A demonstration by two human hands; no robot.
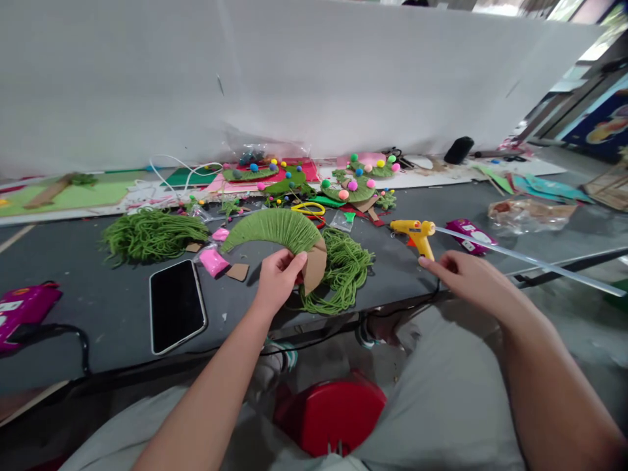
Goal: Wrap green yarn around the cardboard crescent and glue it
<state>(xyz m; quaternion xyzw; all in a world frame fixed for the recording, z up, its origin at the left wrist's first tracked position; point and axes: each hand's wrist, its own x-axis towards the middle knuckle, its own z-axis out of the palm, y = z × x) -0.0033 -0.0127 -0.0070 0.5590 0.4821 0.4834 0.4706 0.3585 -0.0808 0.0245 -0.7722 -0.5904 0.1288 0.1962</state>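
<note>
At the far left of the gray bench (pixel 118 307), a purple device (pixel 29 311) with a black cable sits near the front edge. Next comes a phone (pixel 177 307), lying flat with its dark screen up, apart from both hands. Behind it is a heap of green yarn (pixel 154 237), perhaps pushed back to leave working room, and to its right are pink packets (pixel 214 261) and a cardboard scrap (pixel 238 272). In the middle, the person's left hand (pixel 280 278) is clamped on a curved cardboard piece (pixel 275 229), thumb on top, near where the green yarn wrapping ends and bare brown card begins; this grip probably keeps the last turns from slipping. The piece arches above the bench's front half, with a loose tangle of yarn (pixel 346 271) just beside its bare end. Behind, pompom-trimmed green pieces (pixel 353 190) lie together, seemingly out of the way. Farther right, well apart from the left hand, the right hand (pixel 464 278) has its fingertips at the bottom of a yellow glue gun's (pixel 415 230) grip; whether they pinch or only touch cannot be told. The nozzle points left. A long clear glue stick (pixel 524 256) juts from its back toward the right, likely left uncut to feed through, passing in front of another purple device (pixel 470 237).
</note>
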